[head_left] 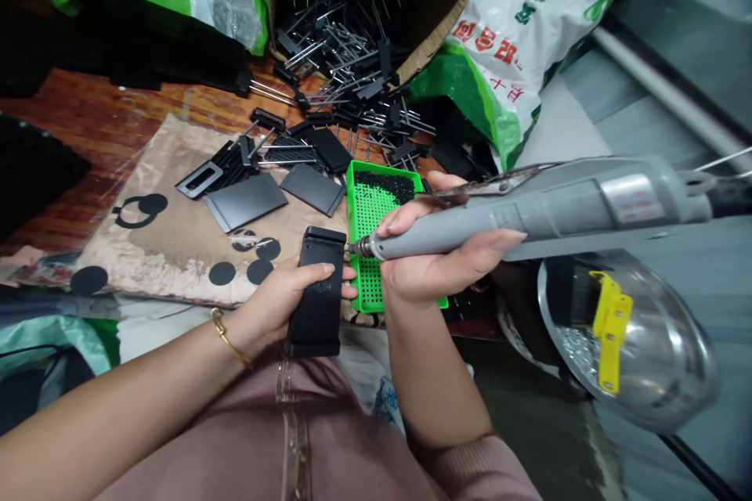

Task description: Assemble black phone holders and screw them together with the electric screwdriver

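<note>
My left hand (294, 293) grips a black plastic bracket (317, 313), thumb across its face and fingertips showing past its right edge. In my right hand (446, 266) is a grey electric screwdriver (517, 207), held nearly level with its bit pointing left. The bit's tip meets the bracket's upper right edge, though whether a screw sits there is too small to tell. Behind the tool stands a green perforated basket (352, 196) with small black screws (388, 186) heaped at its far end.
Black parts with metal rods (352, 78) spill from a cardboard box (464, 23). Flat black plates (250, 200) and round black pads (222, 274) lie on a worn cardboard sheet (170, 250). At right, a metal bowl (663, 344) holds a yellow piece (612, 333) and small shiny parts.
</note>
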Demonstrator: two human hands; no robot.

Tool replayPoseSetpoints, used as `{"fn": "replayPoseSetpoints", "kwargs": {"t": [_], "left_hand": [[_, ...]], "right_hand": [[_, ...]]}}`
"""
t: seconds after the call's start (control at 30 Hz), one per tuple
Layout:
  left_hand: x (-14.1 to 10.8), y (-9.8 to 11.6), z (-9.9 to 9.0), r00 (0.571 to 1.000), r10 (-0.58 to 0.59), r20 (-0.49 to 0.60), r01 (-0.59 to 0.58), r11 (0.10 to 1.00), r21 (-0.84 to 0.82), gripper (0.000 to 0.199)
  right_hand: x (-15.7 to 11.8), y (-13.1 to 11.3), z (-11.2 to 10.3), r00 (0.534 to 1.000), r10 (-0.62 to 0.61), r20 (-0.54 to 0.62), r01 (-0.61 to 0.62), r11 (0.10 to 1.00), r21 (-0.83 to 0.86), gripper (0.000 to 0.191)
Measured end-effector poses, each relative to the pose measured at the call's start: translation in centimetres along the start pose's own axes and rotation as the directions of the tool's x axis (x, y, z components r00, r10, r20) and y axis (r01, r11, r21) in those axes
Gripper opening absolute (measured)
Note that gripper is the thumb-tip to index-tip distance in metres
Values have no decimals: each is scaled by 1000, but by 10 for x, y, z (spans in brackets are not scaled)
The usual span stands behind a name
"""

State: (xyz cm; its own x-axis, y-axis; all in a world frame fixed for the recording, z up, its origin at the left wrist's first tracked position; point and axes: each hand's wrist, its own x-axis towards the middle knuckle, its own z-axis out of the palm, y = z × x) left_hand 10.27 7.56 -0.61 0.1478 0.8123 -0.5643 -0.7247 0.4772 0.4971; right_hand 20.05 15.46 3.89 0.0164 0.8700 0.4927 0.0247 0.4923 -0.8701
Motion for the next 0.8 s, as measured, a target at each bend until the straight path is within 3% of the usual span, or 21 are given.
{"fn": "replayPoseSetpoints", "kwargs": {"t": [0.23,0.57,0.8], "left_hand": [[2,-1,-2,1000,-2,-12,2,1000,16,22],[3,-2,-1,1000,-1,-26,1,1000,2,24],[3,-3,-2,1000,8,-16,-8,1000,21,21]], "right_hand": [[-5,6,-1,999,-49,15,51,977,-208,75],[-7,7,1,998,-50,25,53,985,-163,73],[-3,9,3,998,-53,23,52,997,58,63]]}}
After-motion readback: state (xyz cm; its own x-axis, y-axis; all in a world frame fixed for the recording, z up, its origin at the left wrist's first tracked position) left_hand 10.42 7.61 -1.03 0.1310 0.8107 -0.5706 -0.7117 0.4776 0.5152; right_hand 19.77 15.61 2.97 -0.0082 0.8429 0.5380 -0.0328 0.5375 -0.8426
